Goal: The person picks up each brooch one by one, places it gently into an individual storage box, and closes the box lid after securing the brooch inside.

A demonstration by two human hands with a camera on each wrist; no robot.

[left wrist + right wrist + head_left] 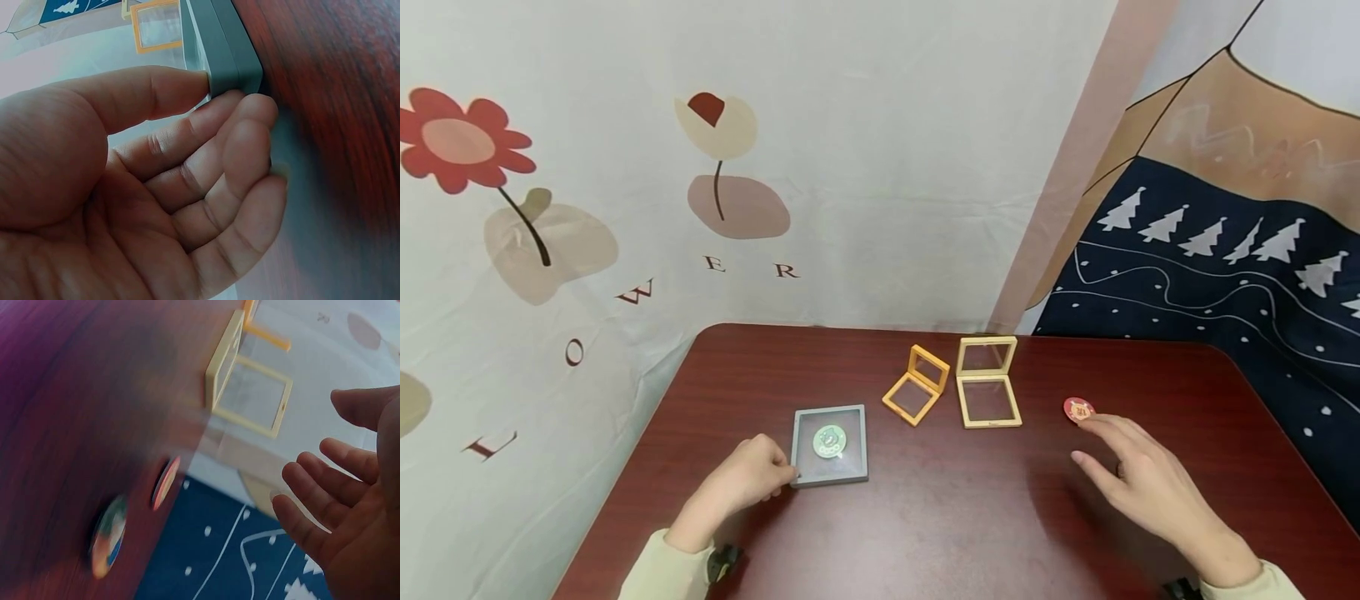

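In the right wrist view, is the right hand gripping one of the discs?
No, the right hand has nothing between its thumb and fingers, and the red-edged disc and multicolored disc lie on the table.

A square grey frame (831, 481), closed around a pale green disc (830, 442), its near left corner pinched by the left hand (748, 473); rightward, a red-rimmed disc (1078, 407) lies flat near the right hand (1153, 482) (a multicoloured disc (109, 539) beside it).
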